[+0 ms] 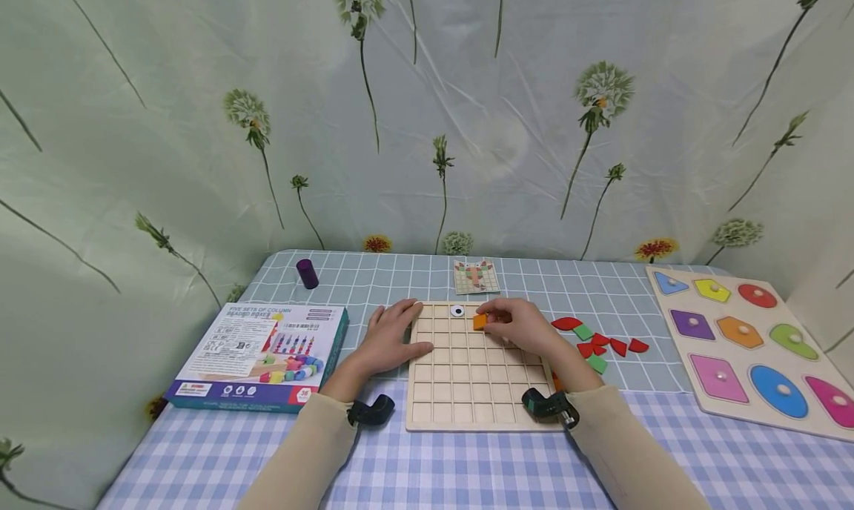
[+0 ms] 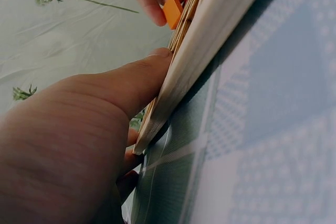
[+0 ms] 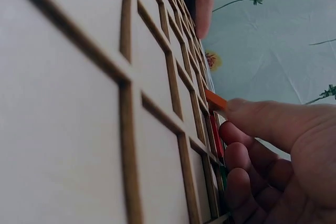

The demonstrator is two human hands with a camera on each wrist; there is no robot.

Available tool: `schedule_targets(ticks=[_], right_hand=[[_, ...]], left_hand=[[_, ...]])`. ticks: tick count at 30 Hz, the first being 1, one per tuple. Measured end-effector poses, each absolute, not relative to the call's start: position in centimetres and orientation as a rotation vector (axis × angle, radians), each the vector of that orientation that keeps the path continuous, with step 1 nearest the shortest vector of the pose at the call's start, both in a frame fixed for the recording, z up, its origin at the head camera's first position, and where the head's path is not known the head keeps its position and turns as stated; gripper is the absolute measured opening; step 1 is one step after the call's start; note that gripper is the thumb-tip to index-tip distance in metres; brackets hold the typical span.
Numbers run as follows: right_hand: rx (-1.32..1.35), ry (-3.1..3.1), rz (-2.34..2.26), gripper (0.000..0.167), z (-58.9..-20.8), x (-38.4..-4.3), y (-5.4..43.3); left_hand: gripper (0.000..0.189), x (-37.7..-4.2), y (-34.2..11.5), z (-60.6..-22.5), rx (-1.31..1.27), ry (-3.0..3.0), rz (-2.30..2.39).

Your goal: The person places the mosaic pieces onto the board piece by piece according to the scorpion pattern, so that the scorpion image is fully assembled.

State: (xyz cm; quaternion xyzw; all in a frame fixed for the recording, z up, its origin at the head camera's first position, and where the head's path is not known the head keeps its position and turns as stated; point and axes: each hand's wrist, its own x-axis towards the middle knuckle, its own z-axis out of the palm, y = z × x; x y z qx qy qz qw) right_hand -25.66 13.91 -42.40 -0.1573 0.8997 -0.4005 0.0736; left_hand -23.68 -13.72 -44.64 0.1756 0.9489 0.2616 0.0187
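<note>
A wooden grid board (image 1: 440, 391) lies in front of me in the head view. My left hand (image 1: 392, 337) rests at its left edge, thumb laid over the board's face and the other fingers stretched along the far left corner. Between thumb and fingertips my right hand (image 1: 523, 326) pinches an orange block (image 1: 480, 322), held at the upper rows of the grid. The orange block (image 3: 216, 99) tilts against the grid in the right wrist view. An eye piece (image 1: 457, 311), white with a black dot, sits in the top row just left of it.
Loose red pieces (image 1: 618, 346) and green pieces (image 1: 597, 363) lie right of the board. A pattern card (image 1: 477, 276) is behind it. At left are a boxed toy (image 1: 256, 356) and a purple cylinder (image 1: 307, 273); a knobbed shape puzzle (image 1: 717, 347) is at far right.
</note>
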Motion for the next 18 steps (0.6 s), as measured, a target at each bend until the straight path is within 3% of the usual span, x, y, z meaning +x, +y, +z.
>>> schedule_targets(ticks=[18], right_hand=[[-0.609, 2.777, -1.07, 0.027, -42.49, -25.59, 13.89]], left_hand=[[0.08, -23.71, -13.61, -44.61, 0.539, 2.952, 0.804]])
